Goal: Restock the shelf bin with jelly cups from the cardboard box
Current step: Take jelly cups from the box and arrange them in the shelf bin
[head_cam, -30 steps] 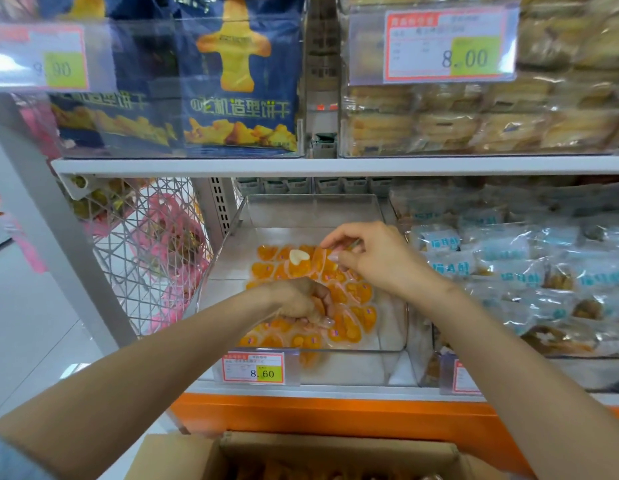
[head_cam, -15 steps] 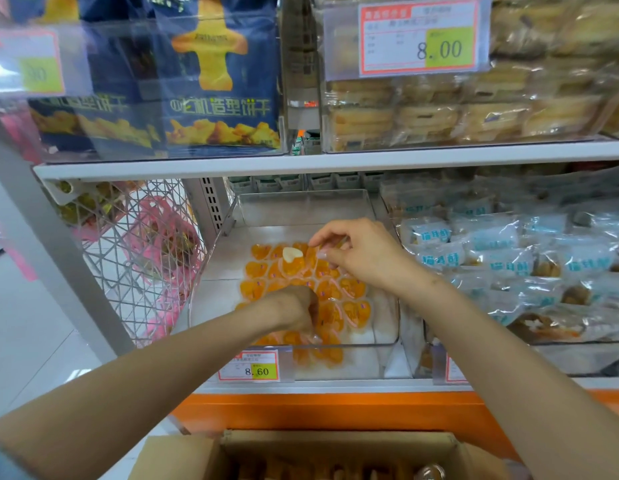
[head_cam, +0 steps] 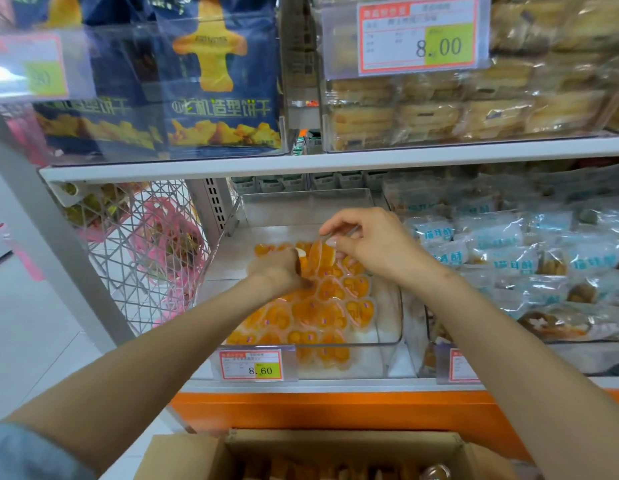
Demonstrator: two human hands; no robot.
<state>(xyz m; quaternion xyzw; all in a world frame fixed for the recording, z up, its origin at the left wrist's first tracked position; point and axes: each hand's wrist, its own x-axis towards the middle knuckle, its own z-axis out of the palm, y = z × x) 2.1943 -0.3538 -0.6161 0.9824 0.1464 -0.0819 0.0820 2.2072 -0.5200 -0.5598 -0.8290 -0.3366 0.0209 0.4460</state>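
Head camera looked down past both forearms to a clear shelf bin (head_cam: 391,336) on the lower shelf, and we found the jelly cups (head_cam: 330,315) lying in it as a loose layer of orange, heart-shaped tubs, thickest toward the front wall and thinning out toward the back. Our right hand (head_cam: 374,245) hovered above the rear of that layer, thumb and forefinger brought together on the clear rim of a tilted jelly cup (head_cam: 320,256) that stood on edge among the others. Our left hand (head_cam: 277,271) was down among the cups just beside it, knuckles up and fingers curled under. The back of the hand hid the fingertips, so we could not tell whether it gripped a cup or only pressed on the pile. The two hands were near each other but not touching.

A price tag (head_cam: 252,366) reading 8.60 was clipped to the front of the bin. To the right, pale blue snack packets (head_cam: 509,252) filled the neighbouring bin, and to the left stood a wire basket (head_cam: 145,244). On the shelf above we saw dark blue biscuit bags (head_cam: 220,81) and a second tag (head_cam: 419,38) marked 8.00. The cardboard box (head_cam: 339,441) sat open at the bottom edge of the view, below the orange shelf front (head_cam: 335,408), with more cups dimly visible inside.
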